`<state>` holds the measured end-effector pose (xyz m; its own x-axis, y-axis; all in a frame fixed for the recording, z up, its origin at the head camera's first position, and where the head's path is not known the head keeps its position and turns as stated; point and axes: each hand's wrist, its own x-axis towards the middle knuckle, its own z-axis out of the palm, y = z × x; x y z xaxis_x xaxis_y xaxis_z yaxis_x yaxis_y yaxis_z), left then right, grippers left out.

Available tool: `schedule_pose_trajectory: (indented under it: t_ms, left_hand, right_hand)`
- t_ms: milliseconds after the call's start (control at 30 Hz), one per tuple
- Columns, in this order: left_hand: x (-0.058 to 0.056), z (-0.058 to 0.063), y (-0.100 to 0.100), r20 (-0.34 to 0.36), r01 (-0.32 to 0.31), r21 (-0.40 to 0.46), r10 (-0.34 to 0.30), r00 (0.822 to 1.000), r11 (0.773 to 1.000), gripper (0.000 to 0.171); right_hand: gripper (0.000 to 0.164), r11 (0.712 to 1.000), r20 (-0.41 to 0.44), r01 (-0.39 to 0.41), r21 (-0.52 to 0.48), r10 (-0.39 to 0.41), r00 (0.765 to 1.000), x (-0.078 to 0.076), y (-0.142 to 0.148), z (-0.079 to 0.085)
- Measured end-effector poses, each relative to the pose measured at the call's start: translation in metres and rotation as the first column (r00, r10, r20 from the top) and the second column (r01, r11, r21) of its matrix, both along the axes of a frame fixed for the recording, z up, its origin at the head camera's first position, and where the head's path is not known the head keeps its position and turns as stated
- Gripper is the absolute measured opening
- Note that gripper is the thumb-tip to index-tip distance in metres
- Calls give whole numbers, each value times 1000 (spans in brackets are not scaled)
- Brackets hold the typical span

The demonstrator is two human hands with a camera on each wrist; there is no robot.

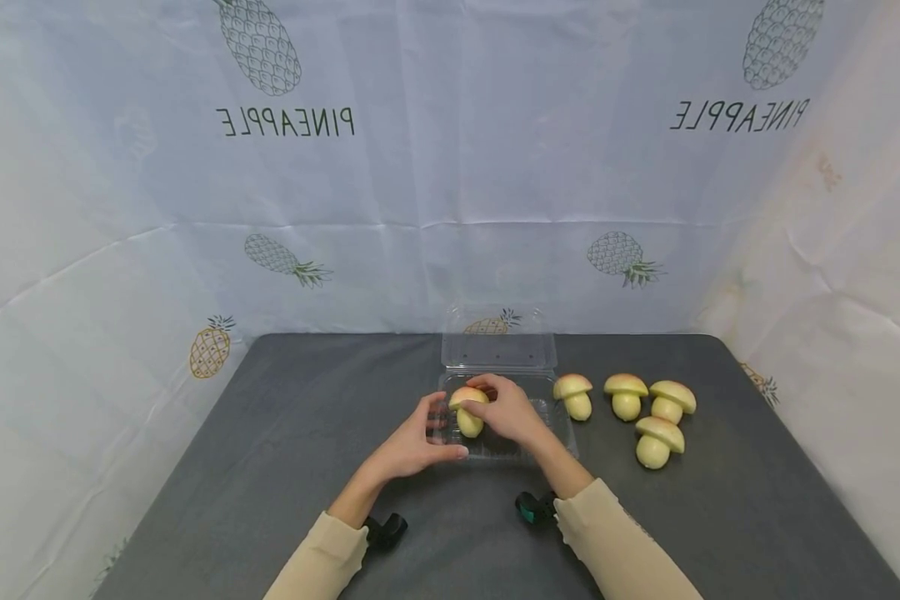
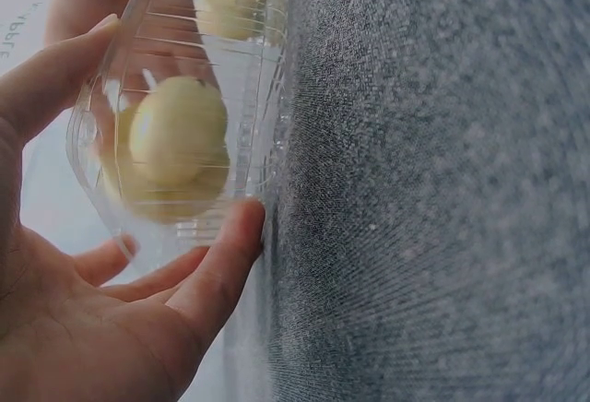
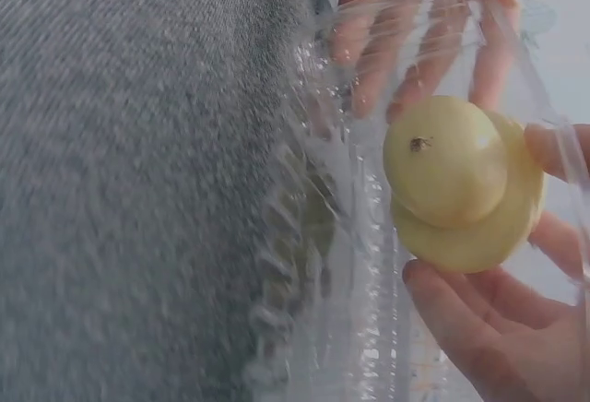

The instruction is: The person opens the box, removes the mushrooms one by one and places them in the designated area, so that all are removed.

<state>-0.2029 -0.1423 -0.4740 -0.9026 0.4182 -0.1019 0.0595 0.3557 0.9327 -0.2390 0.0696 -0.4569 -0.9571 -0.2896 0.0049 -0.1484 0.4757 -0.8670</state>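
Observation:
A clear plastic clamshell container (image 1: 547,417) lies on the dark table with its lid raised at the back. My right hand (image 1: 506,410) grips a mushroom-shaped piece (image 1: 470,423) inside the container's left half, pinching its reddish-yellow cap. Its rounded pale yellow stem, with a small brown spot at the end, shows through the plastic in the right wrist view. My left hand (image 1: 418,443) holds the container's left side, thumb near the front rim and fingers spread along the wall. In the left wrist view the piece (image 2: 180,135) appears between both hands, behind the ribbed plastic.
Beside the container's right edge lies another mushroom-shaped piece (image 1: 573,396). Several more, including a front one (image 1: 656,442), are grouped farther right. The open lid (image 1: 498,350) reaches toward the pineapple-print curtain (image 1: 435,167) behind the table.

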Motion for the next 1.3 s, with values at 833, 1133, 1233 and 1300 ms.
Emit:
schedule_pose_trajectory:
  t_ms: [833,1133,1233,1300]
  left_hand:
    - [-1,0,1,4,-28,-9,28,1000,1000,98]
    - [0,0,1,9,-34,-7,34,999,999,99]
    - [0,0,1,4,-28,1,28,1000,1000,100]
    - [0,-1,1,3,-27,6,27,1000,1000,100]
  right_hand:
    - [42,999,-83,-3,36,6,997,25,31,29]
    - [43,1000,-114,-9,-4,9,993,32,45,30]
    - [45,1000,-124,6,-7,-7,992,34,51,30]
    - [45,1000,-136,16,-8,-17,991,35,54,30]
